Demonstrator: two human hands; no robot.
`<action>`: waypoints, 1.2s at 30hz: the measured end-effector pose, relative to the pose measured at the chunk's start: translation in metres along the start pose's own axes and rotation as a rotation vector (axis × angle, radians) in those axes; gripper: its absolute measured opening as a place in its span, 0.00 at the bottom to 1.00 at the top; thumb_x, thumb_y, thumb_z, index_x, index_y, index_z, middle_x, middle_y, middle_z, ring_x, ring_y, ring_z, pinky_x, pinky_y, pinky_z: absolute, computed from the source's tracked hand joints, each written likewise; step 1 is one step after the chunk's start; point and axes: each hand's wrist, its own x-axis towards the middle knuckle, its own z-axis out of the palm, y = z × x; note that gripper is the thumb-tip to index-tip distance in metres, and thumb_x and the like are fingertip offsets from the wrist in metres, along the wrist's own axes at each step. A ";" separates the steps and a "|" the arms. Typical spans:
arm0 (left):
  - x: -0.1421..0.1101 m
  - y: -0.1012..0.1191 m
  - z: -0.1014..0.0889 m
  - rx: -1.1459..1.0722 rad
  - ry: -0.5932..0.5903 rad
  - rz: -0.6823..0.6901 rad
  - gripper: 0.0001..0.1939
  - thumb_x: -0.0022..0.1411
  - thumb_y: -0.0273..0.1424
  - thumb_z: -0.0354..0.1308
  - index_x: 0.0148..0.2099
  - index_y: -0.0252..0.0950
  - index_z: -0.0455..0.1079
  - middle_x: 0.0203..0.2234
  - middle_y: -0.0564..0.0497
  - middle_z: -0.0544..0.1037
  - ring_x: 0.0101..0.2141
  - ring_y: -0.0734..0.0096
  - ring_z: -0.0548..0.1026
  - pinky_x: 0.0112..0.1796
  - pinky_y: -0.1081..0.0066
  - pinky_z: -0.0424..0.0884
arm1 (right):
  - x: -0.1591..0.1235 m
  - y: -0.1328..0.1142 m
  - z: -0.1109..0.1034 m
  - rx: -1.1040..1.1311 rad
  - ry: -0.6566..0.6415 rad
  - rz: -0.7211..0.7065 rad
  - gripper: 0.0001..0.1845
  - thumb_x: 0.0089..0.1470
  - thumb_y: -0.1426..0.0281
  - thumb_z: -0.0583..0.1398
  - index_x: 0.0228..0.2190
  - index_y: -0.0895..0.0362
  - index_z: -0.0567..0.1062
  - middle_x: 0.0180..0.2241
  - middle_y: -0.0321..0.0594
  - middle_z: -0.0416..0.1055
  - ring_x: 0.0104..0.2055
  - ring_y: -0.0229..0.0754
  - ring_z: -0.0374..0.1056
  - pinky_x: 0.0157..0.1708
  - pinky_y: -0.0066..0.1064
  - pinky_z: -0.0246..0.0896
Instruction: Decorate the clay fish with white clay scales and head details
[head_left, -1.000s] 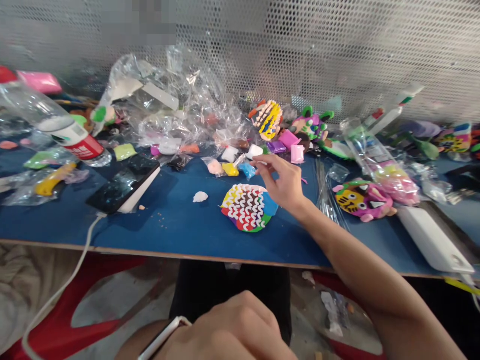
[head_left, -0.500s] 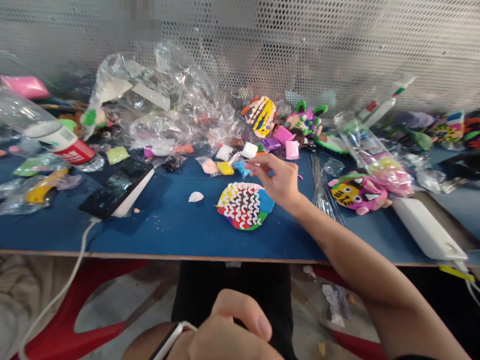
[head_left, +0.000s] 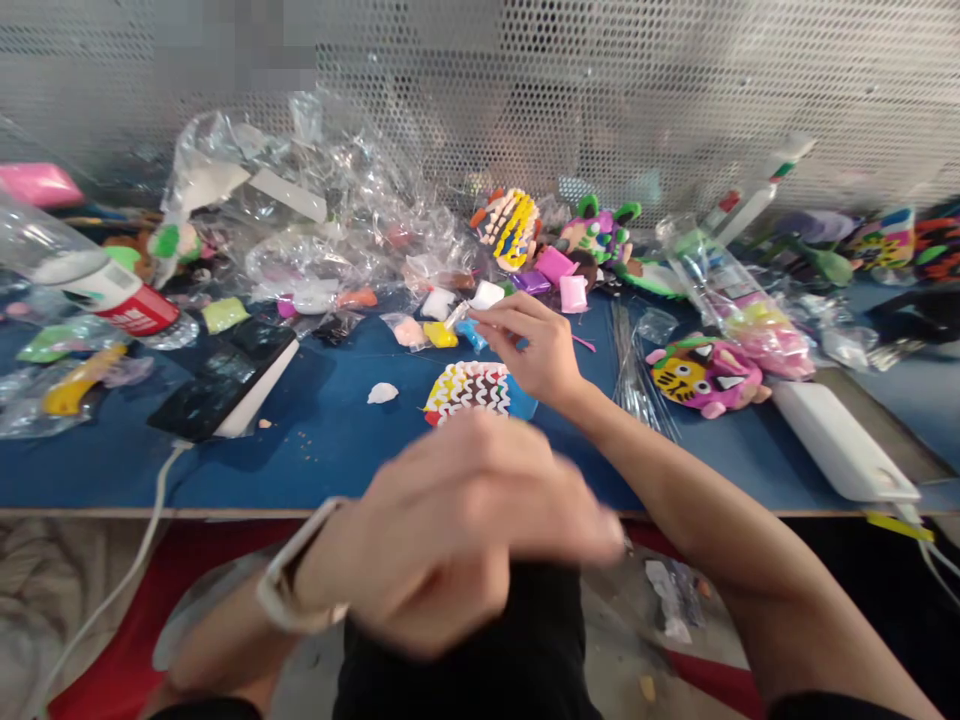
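Note:
My right hand (head_left: 536,345) reaches over the table, thumb and forefinger brought together at a blue clay packet (head_left: 471,336). Whatever lies between the fingertips is too small to make out. My left hand (head_left: 472,530), with a white band at the wrist, is raised close to the camera and smeared by motion. It covers the lower part of a round, multicoloured clay piece (head_left: 469,388) with wavy white strips. Left of that piece lies a lump of white clay (head_left: 383,393). A yellow clay packet (head_left: 440,334) and a white one (head_left: 487,295) are near the right fingertips.
Crumpled clear plastic bags (head_left: 337,210) pile up against the perforated metal panel (head_left: 675,90). A phone (head_left: 225,385) on a cable and a bottle (head_left: 120,295) are at left. Thin wires (head_left: 637,375), a clay tiger face (head_left: 701,375) and a white power bank (head_left: 844,440) lie right.
My left hand has risen from my lap to in front of the table edge, now hiding part of the clay piece. The right fingertips have shifted slightly left, over the blue packet.

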 end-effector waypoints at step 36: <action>0.010 -0.171 0.019 0.357 0.137 0.114 0.10 0.78 0.37 0.60 0.49 0.41 0.81 0.40 0.49 0.85 0.42 0.67 0.81 0.46 0.65 0.75 | -0.001 0.000 0.002 0.634 -0.100 0.598 0.44 0.47 0.54 0.80 0.62 0.48 0.72 0.34 0.34 0.84 0.18 0.37 0.71 0.14 0.31 0.72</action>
